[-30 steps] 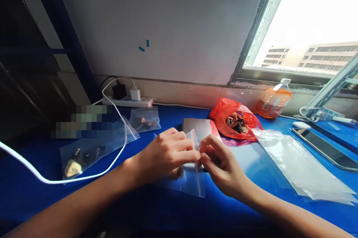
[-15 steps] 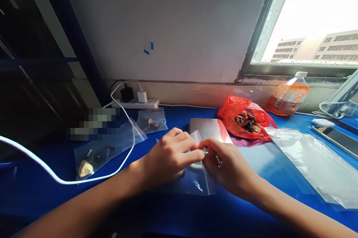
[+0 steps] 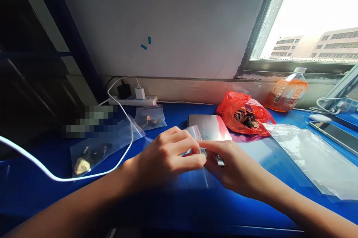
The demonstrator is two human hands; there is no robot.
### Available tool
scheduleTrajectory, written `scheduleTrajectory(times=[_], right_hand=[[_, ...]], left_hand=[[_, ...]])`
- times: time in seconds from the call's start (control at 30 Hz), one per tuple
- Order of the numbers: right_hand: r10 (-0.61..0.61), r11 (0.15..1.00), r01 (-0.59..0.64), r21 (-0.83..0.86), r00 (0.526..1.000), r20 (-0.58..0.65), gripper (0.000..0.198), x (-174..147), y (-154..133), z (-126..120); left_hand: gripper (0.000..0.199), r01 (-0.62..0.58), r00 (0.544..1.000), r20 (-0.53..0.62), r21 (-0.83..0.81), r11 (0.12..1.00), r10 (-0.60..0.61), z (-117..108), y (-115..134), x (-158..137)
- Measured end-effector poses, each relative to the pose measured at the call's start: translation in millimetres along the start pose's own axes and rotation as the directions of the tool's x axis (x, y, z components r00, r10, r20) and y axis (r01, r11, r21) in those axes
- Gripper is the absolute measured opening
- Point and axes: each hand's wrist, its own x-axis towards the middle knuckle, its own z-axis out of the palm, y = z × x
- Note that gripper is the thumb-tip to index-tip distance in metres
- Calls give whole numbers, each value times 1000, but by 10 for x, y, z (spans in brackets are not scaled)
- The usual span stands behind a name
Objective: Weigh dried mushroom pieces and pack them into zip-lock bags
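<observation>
Both hands meet at the clear zip-lock bag (image 3: 193, 180) in the middle of the blue table. My left hand (image 3: 172, 154) has its fingers curled on the bag's edge, most of the bag lying behind and below them. On the right side of the same edge, my right hand (image 3: 232, 161) pinches with thumb and forefinger, its fingertips close to the left hand's. What the bag contains is hidden by my hands. Just behind them sits a flat silver scale (image 3: 208, 124); its front is partly covered by my right hand.
A red plastic bag (image 3: 228, 116) holds dried brown slices (image 3: 246, 118). Behind it stands an orange drink bottle (image 3: 289, 92). Clear bags (image 3: 310, 159) and a phone (image 3: 335, 135) lie right. Filled zip-lock bags (image 3: 102, 148) lie left, under a white cable (image 3: 56, 174) from a power strip (image 3: 134, 100).
My right forefinger has straightened along the bag's edge, and the hands have shifted slightly. The whole view has tilted a little, moving the background up and left.
</observation>
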Motion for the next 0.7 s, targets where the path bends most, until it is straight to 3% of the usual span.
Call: scheduleTrajectory(times=[0.13, 0.23, 0.33, 0.43, 0.53, 0.63, 0.7], right_hand=[[-82, 997, 81, -5, 993, -88, 79, 3, 107, 79], [-136, 991, 134, -29, 985, -108, 79, -8, 162, 137], [-106, 993, 100, -65, 988, -113, 63, -14, 164, 157], [-82, 994, 75, -74, 991, -106, 48, -21, 135, 162], [-131, 991, 128, -40, 987, -98, 42, -39, 90, 166], [-180, 984, 178, -28, 980, -82, 37, -54, 48, 166], [-194, 981, 193, -23, 978, -82, 36, -55, 35, 169]], left_hand=[[18, -10, 999, -31, -52, 999, 8, 30, 32, 51], [19, -30, 997, -69, -144, 989, 20, 80, 38, 67], [16, 3, 988, -152, -199, 980, -34, 104, -33, 41], [16, 194, 957, -206, -66, 979, -204, 99, -184, -36], [30, 394, 910, -194, 118, 912, -368, 97, -355, -132], [37, 532, 846, -175, 318, 785, -503, 109, -496, -195], [41, 619, 777, -206, 420, 664, -594, 99, -582, -227]])
